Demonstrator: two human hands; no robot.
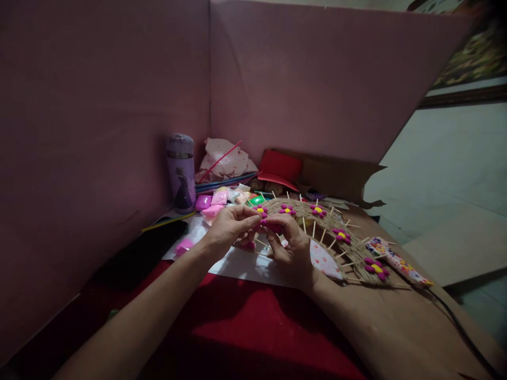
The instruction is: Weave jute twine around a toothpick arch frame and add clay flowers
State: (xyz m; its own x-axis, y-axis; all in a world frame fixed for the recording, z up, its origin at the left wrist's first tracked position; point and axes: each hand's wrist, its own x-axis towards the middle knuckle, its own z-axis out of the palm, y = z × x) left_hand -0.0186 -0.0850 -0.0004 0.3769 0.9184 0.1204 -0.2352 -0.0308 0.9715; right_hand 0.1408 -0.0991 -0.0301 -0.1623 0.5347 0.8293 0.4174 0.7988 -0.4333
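Observation:
My left hand (pixel 229 228) and my right hand (pixel 291 249) meet over the table, fingertips pinched together on a small piece of magenta clay (pixel 266 224). Just behind them lies a curved woven twine arch (pixel 348 248) with wooden sticks poking out of it. Several magenta clay flowers with yellow centres sit along it, one (pixel 341 235) to the right of my right hand and another (pixel 376 268) near the arch's end. A white sheet (pixel 245 266) lies under my hands.
A purple bottle (pixel 181 171) stands at the back left beside small clay packets (pixel 214 203). A dark phone (pixel 142 253) lies left. A patterned tool with a black cable (pixel 400 263) rests at the right. Pink cardboard walls (pixel 309 74) enclose the back and left; red cloth (pixel 253 322) covers the near table.

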